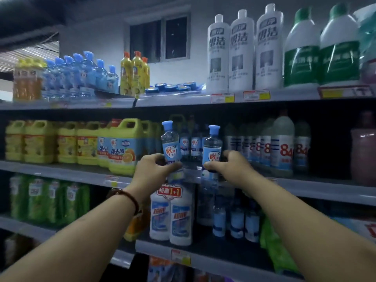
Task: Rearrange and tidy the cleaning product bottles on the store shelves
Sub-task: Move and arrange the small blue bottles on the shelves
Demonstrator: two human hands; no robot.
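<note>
- While both arms reach forward, the fingers (169, 165) of the left hand (151, 173) are closed around the lower body of a clear plastic bottle with a pale blue cap and blue label (170, 146), gripping it upright with a slight tilt.
- Fingers (211, 166) of the right hand (234, 167) are wrapped around the lower part of a second clear blue-capped bottle (212, 148), also held upright.
- Both held bottles are in front of the edge of the middle grey metal shelf (61, 171), side by side with a gap between them.
- A dark beaded bracelet (130, 198) circles the left wrist.
- Behind the two held bottles, more small blue-labelled bottles (191, 144) stand deep on the same shelf.
- To the left on that shelf stand yellow plastic jugs with handles (124, 147); to the right stand white bottles with red "84" lettering (282, 147).
- Below the hands, on the next shelf down, two white bottles banded together under a red "1+1" tag (172, 216) stand upright, with green refill pouches (48, 200) far to the left.
- On the top shelf (183, 99), tall white bottles (242, 51) stand beside white bottles with green labels (321, 49), and a row of blue-capped clear bottles (81, 74) sits at the left.
</note>
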